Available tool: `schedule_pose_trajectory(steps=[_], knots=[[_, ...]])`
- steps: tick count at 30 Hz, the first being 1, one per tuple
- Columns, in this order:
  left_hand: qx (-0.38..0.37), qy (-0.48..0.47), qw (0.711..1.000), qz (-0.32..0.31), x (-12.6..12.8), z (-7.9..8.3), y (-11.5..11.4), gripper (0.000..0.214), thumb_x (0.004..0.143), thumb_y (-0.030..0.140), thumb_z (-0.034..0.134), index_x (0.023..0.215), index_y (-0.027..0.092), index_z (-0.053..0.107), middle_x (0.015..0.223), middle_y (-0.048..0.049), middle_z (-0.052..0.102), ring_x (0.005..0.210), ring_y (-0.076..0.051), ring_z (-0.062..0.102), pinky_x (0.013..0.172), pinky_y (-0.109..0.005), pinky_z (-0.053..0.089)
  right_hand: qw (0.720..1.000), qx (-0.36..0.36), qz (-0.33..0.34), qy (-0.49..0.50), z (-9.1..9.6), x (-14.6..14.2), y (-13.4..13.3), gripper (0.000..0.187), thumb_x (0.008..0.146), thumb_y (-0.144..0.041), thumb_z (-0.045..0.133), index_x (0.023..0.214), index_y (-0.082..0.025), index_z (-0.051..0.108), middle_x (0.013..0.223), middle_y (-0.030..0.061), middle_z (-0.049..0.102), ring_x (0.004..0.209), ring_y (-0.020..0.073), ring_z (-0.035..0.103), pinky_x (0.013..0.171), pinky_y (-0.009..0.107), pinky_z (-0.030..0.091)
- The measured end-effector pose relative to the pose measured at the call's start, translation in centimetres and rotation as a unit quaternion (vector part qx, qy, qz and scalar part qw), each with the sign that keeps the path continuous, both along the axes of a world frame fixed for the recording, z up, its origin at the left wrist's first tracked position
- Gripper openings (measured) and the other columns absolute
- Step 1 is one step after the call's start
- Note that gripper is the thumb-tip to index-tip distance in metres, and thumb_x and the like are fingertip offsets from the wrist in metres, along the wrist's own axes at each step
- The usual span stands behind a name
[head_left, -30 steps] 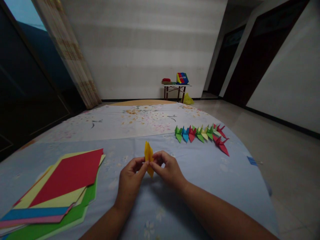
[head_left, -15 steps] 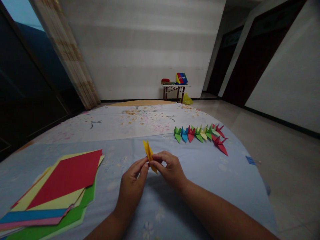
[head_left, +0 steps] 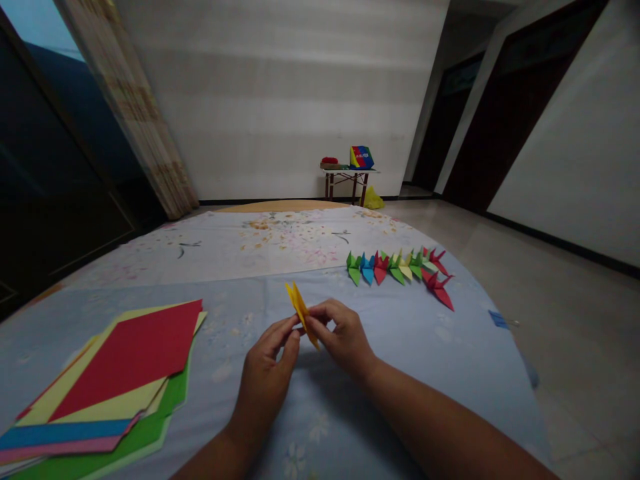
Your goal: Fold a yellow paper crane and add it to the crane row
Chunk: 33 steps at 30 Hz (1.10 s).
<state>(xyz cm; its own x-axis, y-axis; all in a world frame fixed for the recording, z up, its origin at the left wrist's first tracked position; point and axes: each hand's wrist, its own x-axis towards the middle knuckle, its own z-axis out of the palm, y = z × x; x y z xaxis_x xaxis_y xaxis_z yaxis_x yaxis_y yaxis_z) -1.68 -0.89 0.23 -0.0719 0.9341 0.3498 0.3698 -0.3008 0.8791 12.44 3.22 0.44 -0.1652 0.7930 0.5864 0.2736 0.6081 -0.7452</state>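
A folded yellow paper piece (head_left: pixel 299 305) is held upright and tilted over the light blue cloth (head_left: pixel 410 340). My left hand (head_left: pixel 267 370) pinches its lower left side with thumb and fingers. My right hand (head_left: pixel 340 333) pinches it from the right, fingers curled around the fold. A stack of coloured paper sheets (head_left: pixel 107 377), red on top, lies to the left of my hands. A row of folded paper cranes (head_left: pixel 397 267) in green, blue, red and yellow sits beyond my right hand.
A white flowered sheet (head_left: pixel 260 243) lies past the blue cloth. A small table (head_left: pixel 347 180) with a colourful box stands at the far wall, a yellow bag beside it. A curtain hangs at the left. Tiled floor and dark doorways are on the right.
The yellow piece has tilted from upright to leaning left at its top. Both hands have shifted slightly right and kept their pinch on it.
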Motion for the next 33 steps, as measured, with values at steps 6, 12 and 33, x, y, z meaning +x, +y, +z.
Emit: schedule_pose_trajectory(steps=[6,12,33], knots=[[0.013,0.017,1.0,0.009,-0.2,-0.3,0.1,0.029,0.083,0.032,0.051,0.108,0.021,0.062,0.109,-0.0054,0.063,0.099,-0.02,0.06,0.092,-0.037,0.044,0.998,0.038,0.05,0.004,-0.1,0.0,0.2,0.016,0.078,-0.027,0.061,0.091,-0.019,0.067,0.077,0.0043,0.065,0.071,0.0127,0.059,0.069,0.025,0.047],[0.018,0.003,1.0,0.006,-0.2,0.1,0.1,0.025,0.081,0.031,0.055,0.103,0.022,0.063,0.106,-0.0043,0.064,0.1,-0.019,0.059,0.091,-0.035,0.045,0.992,-0.072,0.084,0.064,-0.1,0.3,0.6,0.015,0.074,-0.031,0.067,0.085,-0.021,0.071,0.077,0.0031,0.065,0.071,0.0134,0.059,0.068,0.026,0.047],[0.039,-0.02,0.998,0.04,-0.4,0.5,0.4,0.021,0.078,0.034,0.058,0.091,0.022,0.069,0.091,-0.003,0.063,0.089,-0.019,0.059,0.082,-0.033,0.047,0.944,-0.236,0.153,0.174,-0.9,-0.4,0.8,0.021,0.073,-0.036,0.063,0.08,-0.017,0.058,0.073,0.0007,0.062,0.067,0.012,0.058,0.066,0.026,0.047]])
